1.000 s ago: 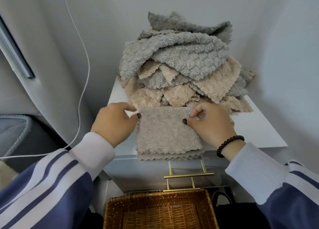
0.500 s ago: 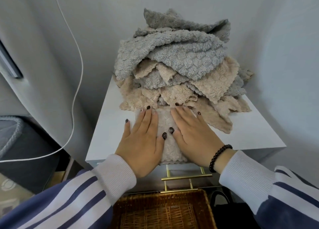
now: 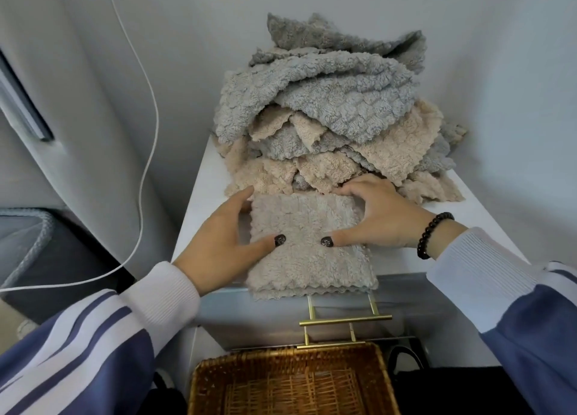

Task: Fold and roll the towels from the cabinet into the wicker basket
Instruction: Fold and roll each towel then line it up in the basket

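Now that both palms have come off the flattened folded towel [image 3: 307, 242], left hand [image 3: 224, 246] and right hand [image 3: 379, 217] grip its side edges mid-frame — rolling's probably next.

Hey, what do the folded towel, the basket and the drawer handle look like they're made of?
Folded towel: fluffy beige microfibre or fleece, judging by its ridged pile and scalloped edge. Basket: woven wicker or rattan, glossy brown strands. Handle: probably metal with a brushed brass-coloured finish, a thin bar on two posts.
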Motion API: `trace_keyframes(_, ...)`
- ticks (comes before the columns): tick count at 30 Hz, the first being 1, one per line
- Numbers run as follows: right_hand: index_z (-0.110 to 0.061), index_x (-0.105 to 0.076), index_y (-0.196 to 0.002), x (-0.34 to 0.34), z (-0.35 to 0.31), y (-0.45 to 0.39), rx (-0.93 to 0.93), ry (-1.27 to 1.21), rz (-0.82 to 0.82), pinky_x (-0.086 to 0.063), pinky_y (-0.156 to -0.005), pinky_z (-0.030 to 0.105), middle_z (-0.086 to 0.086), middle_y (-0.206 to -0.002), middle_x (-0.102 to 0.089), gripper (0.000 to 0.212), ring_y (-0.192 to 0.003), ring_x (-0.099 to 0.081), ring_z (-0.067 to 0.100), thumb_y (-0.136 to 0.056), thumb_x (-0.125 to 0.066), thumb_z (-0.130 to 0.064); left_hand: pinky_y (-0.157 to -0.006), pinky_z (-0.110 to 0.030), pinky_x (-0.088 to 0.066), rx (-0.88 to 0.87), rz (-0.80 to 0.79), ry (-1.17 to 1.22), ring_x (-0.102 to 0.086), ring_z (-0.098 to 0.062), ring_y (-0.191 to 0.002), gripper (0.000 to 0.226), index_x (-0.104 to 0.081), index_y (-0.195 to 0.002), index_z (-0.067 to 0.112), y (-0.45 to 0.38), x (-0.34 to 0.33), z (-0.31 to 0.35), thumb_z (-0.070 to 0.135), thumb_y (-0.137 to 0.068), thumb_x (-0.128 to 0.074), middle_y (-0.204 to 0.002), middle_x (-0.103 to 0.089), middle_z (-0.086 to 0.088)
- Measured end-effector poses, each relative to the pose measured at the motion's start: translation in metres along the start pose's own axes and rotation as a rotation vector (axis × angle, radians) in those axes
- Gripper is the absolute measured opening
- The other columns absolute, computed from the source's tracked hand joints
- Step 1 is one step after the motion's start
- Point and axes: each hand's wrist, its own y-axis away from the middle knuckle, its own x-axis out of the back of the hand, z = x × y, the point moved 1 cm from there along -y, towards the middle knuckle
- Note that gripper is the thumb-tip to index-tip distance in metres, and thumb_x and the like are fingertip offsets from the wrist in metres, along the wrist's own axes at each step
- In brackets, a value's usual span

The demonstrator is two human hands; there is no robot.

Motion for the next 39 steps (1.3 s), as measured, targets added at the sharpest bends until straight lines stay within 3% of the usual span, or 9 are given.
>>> trace_keyframes(6, -0.029, -0.048, -0.096, 0.005, 0.001, 0.003, 0.070, -0.159, 0.093, -0.036, -0.053, 0.018, -0.004, -0.096, -0.057, 0.050, -0.058, -0.051, -0.004, -0.063, -0.086, -0.033, -0.077, -0.018, -0.048, 0.004, 0.035, 0.208, -0.057, -0.010, -0.083, 0.093, -0.032, -0.141, 0.033, -0.004, 0.003, 0.002, 0.016, -0.067, -0.085, -0.102, -0.048, 0.011)
trace_keyframes(9, -0.030, -0.050, -0.097, 0.004, -0.004, 0.008, 0.170, -0.141, 0.147, -0.037, -0.064, 0.004, -0.017, -0.103, -0.053, 0.046, -0.087, -0.058, -0.008, -0.067, -0.084, -0.020, -0.072, -0.016, -0.051, 0.012, -0.017, 0.224, -0.060, -0.013, -0.082, 0.084, -0.040, -0.134, 0.034, -0.006, 0.004, 0.004, 0.005, -0.067, -0.083, -0.107, -0.053, 0.013)
trace_keyframes(14, -0.021, -0.066, -0.101, -0.004, -0.005, 0.008, 0.311, -0.105, 0.299, -0.040, -0.069, 0.005, -0.011, -0.099, -0.061, 0.037, -0.081, -0.056, -0.007, -0.069, -0.079, -0.007, -0.071, -0.026, -0.055, -0.083, -0.085, 0.230, -0.068, -0.010, -0.076, 0.032, -0.068, -0.089, 0.018, -0.010, 0.006, 0.006, -0.003, -0.068, -0.079, -0.081, -0.072, 0.004)
trace_keyframes(20, -0.016, -0.060, -0.092, -0.016, -0.003, 0.009, 0.482, -0.001, 0.431, -0.053, -0.067, 0.041, -0.006, -0.092, -0.055, 0.038, -0.075, -0.060, 0.023, -0.066, -0.073, 0.007, -0.085, -0.018, -0.050, -0.288, -0.020, 0.204, -0.063, -0.002, -0.095, 0.051, -0.066, -0.103, 0.025, -0.012, 0.009, 0.004, -0.013, -0.070, -0.073, -0.099, -0.067, 0.014)
trace_keyframes(27, -0.024, -0.045, -0.103, -0.024, 0.000, 0.032, 0.660, 0.182, 0.341, -0.057, -0.061, 0.036, 0.002, -0.113, -0.059, 0.063, -0.086, -0.064, 0.025, -0.058, -0.063, 0.017, -0.097, -0.025, -0.047, -0.567, -0.033, -0.041, -0.057, -0.007, -0.111, 0.065, -0.070, -0.115, 0.020, 0.003, 0.008, -0.002, -0.022, -0.064, -0.065, -0.113, -0.064, 0.003)
trace_keyframes(32, -0.036, -0.045, -0.106, -0.023, -0.003, 0.055, 0.520, 0.172, 0.241, -0.054, -0.078, 0.038, -0.014, -0.137, -0.043, 0.052, -0.100, -0.061, 0.020, -0.070, -0.060, -0.002, -0.102, -0.031, -0.044, -0.639, -0.046, -0.302, -0.049, -0.014, -0.125, 0.055, -0.064, -0.123, 0.030, 0.019, 0.011, -0.007, 0.010, -0.076, -0.044, -0.132, -0.055, 0.003)
trace_keyframes(35, -0.042, -0.051, -0.106, -0.022, -0.008, 0.068, 0.383, 0.059, 0.142, -0.030, -0.103, 0.016, -0.026, -0.141, -0.034, 0.032, -0.122, -0.043, -0.003, -0.081, -0.060, -0.024, -0.112, -0.022, -0.029, -0.478, -0.169, -0.229, -0.034, -0.002, -0.136, 0.060, -0.056, -0.126, 0.045, 0.031, 0.011, -0.008, 0.024, -0.072, -0.044, -0.147, -0.039, 0.014)
trace_keyframes(37, -0.038, -0.060, -0.090, -0.019, -0.014, 0.071, 0.337, -0.018, 0.176, -0.019, -0.093, 0.004, -0.021, -0.136, -0.046, 0.008, -0.117, -0.035, -0.013, -0.085, -0.061, -0.032, -0.111, -0.013, -0.019, -0.360, -0.249, -0.094, -0.025, 0.006, -0.138, 0.061, -0.056, -0.124, 0.048, 0.036, 0.012, -0.004, 0.037, -0.066, -0.042, -0.150, -0.031, 0.021)
trace_keyframes(39, -0.027, -0.061, -0.069, -0.020, -0.018, 0.068, 0.307, 0.001, 0.278, -0.022, -0.086, 0.004, -0.010, -0.122, -0.061, 0.021, -0.108, -0.042, -0.009, -0.089, -0.059, -0.031, -0.111, -0.015, -0.021, -0.321, -0.206, -0.039, -0.027, 0.007, -0.136, 0.055, -0.063, -0.119, 0.043, 0.038, 0.010, 0.000, 0.043, -0.069, -0.041, -0.149, -0.034, 0.020)
